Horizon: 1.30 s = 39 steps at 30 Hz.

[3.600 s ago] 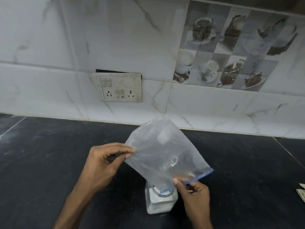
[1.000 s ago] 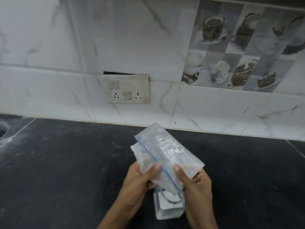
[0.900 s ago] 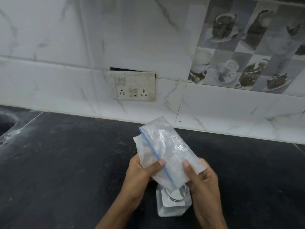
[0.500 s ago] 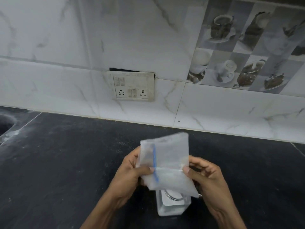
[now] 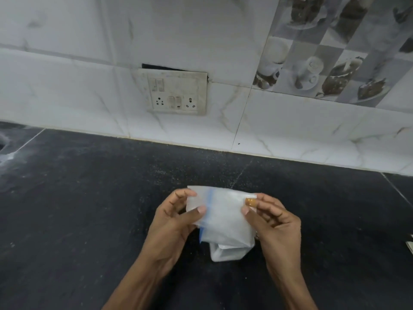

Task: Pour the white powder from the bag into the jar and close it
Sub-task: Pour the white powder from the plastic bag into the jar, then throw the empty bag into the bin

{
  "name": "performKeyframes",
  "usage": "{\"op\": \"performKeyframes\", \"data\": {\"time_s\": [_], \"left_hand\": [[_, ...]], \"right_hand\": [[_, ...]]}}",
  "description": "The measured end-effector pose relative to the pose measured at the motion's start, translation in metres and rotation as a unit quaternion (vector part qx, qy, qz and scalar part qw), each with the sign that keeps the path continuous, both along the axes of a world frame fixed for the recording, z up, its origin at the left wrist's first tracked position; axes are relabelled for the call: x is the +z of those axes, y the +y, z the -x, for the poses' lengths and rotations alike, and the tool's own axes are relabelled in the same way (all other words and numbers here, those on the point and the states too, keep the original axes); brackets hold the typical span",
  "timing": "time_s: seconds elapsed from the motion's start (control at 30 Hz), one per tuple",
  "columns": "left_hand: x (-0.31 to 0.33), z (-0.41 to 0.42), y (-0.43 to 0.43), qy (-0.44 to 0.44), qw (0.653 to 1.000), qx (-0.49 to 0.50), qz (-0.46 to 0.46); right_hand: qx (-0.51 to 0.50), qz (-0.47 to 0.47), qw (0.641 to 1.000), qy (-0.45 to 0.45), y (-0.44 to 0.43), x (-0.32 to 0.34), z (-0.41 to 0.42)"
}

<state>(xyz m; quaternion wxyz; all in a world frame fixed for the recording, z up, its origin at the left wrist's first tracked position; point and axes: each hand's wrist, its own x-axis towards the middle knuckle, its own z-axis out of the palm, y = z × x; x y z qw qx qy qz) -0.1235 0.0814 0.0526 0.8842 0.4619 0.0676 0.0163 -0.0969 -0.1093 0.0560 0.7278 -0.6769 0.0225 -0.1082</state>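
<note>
A clear plastic zip bag (image 5: 223,218) with a blue strip is folded over and held just above the jar. My left hand (image 5: 172,222) pinches its left side between thumb and fingers. My right hand (image 5: 272,222), with a small plaster on a fingertip, pinches its right side. The square clear jar (image 5: 225,253) stands on the black counter under the bag, with white powder in it. The bag hides the jar's mouth. No lid is in view.
The black stone counter (image 5: 89,209) is dusted with white specks. A white tiled wall with a switch and socket plate (image 5: 176,92) runs along the back. A pale object (image 5: 410,245) peeks in at the right edge. A dark opening (image 5: 2,144) lies far left.
Earlier the bag was open and tipped over the jar. Both hands have since folded it smaller and lowered it flatter over the jar's mouth.
</note>
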Motion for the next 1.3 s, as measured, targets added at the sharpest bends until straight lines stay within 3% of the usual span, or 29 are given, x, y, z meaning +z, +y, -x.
{"op": "performKeyframes", "data": {"time_s": [0.13,0.33,0.5,0.67,0.8,0.87,0.93,1.0,1.17,1.3], "left_hand": [[-0.003,0.018,-0.021,0.038,0.991,0.129,0.009],[-0.004,0.047,-0.025,0.07,0.991,0.107,0.033],[-0.014,0.099,-0.008,0.1,0.979,0.176,-0.037],[-0.051,0.18,0.027,0.139,0.945,0.285,-0.085],[-0.11,0.255,0.043,0.197,0.88,0.367,-0.228],[-0.146,0.285,0.047,0.248,0.854,0.395,-0.23],[-0.181,0.308,0.047,0.306,0.836,0.405,-0.208],[-0.211,0.321,0.047,0.359,0.822,0.403,-0.184],[-0.253,0.321,0.055,0.479,0.779,0.33,-0.235],[-0.256,0.308,0.063,0.517,0.761,0.271,-0.284]], "right_hand": [[-0.066,-0.003,0.997,-0.046,0.022,-0.006,0.009],[-0.058,-0.036,0.997,-0.043,0.032,-0.006,0.028],[0.037,-0.008,0.999,-0.039,0.039,-0.023,0.067],[0.167,0.067,0.984,0.004,0.071,-0.068,0.124],[0.278,0.182,0.942,0.048,0.098,-0.117,0.169],[0.355,0.241,0.899,0.085,0.105,-0.137,0.187],[0.421,0.294,0.85,0.119,0.106,-0.148,0.199],[0.437,0.315,0.833,0.128,0.104,-0.152,0.204],[0.409,0.313,0.85,0.105,0.092,-0.14,0.201],[0.405,0.316,0.853,0.096,0.082,-0.127,0.194]]}}
